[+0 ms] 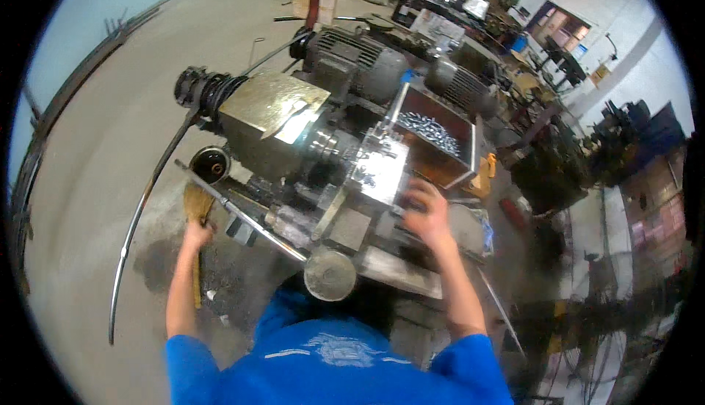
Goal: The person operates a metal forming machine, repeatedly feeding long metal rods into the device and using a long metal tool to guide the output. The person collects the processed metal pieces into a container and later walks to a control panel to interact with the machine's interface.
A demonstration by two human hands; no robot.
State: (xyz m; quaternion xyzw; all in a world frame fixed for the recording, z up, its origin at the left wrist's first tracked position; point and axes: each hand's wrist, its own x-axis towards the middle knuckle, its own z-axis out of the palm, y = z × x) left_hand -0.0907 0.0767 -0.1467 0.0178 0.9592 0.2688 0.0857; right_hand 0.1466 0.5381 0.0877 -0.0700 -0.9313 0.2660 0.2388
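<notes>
My left hand [197, 234] is closed round a straw-coloured brush [197, 203]; its bristles point away from me and its thin handle hangs below my fist. Beyond the bristles is a round dark pot [210, 164] with an orange-brown ring inside. My right hand [426, 212] is at the near right corner of a shiny metal block [380, 170] on a lathe-like machine. Its bent fingers are blurred, and whether they touch or grip anything there is unclear. Left of the block is the machine's spindle [322, 143], with a brassy-topped housing [275, 104] behind it.
A rectangular metal box [470, 144] of small shiny metal parts [429, 132] stands beyond my right hand. Long bars [253, 225] slant across the machine's left side. A round metal disc [330, 274] sits close to my body. Motors [352, 60] and other machinery fill the back.
</notes>
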